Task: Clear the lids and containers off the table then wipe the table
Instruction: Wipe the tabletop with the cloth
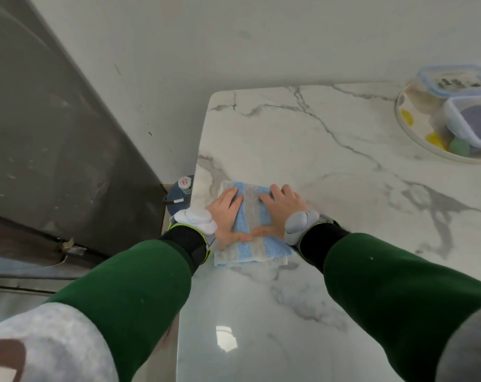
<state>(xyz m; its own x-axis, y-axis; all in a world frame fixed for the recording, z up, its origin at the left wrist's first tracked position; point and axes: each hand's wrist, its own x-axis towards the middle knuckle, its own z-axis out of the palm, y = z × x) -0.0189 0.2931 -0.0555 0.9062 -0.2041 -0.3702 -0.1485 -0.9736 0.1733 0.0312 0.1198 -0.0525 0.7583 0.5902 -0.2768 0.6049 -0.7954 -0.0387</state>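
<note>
Wiping step: left hand (226, 216) and right hand (280, 210) flat, fingers spread, pressing folded blue-striped cloth (251, 235) at table's (330, 188) 9 o'clock edge. Best swept in overlapping strokes toward tray (407, 133) of containers (473, 122) at 2 o'clock.

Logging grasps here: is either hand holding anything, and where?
Nothing is gripped. Left hand and right hand press flat on the cloth's top.

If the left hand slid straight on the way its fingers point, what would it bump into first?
Likely nothing: the left hand, flat on the blue-and-grey striped cloth, points up and slightly right across bare white marble tabletop to its far edge.
</note>
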